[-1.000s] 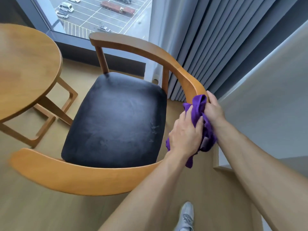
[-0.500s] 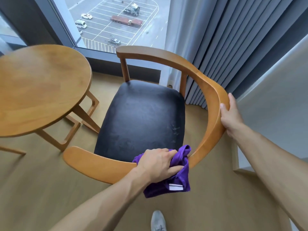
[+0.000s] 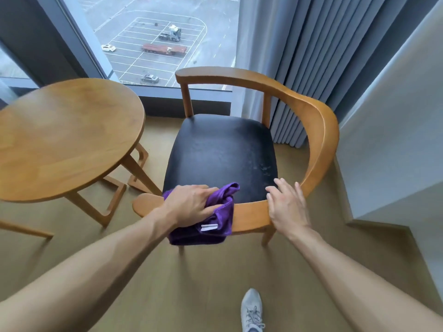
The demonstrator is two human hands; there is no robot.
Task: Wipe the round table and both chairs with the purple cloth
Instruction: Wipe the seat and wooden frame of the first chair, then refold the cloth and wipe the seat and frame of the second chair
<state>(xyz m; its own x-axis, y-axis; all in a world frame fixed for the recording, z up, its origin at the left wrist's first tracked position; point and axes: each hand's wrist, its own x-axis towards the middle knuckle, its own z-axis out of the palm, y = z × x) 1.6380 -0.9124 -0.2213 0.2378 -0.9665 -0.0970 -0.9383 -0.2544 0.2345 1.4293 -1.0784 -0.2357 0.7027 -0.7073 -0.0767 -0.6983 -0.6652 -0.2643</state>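
Observation:
A wooden chair (image 3: 321, 121) with a curved back rail and a black padded seat (image 3: 223, 156) stands in front of me. My left hand (image 3: 191, 206) grips the purple cloth (image 3: 221, 220), which is draped over the near part of the rail, left of centre. My right hand (image 3: 287, 204) lies on the same rail just to the right, fingers straight and spread over its top edge. The round wooden table (image 3: 64, 137) stands to the left of the chair, its top bare. Only one chair is in view.
A tall window (image 3: 155, 39) and its low sill lie behind the chair. Grey curtains (image 3: 311, 44) hang at the back right, and a pale wall (image 3: 395, 140) stands close on the right. My grey shoe (image 3: 251, 310) is on the wood floor below.
My left hand has slid the cloth leftward along the near rail. My right hand left the rail's right bend and now rests on the near rail beside the cloth. The view has tilted up.

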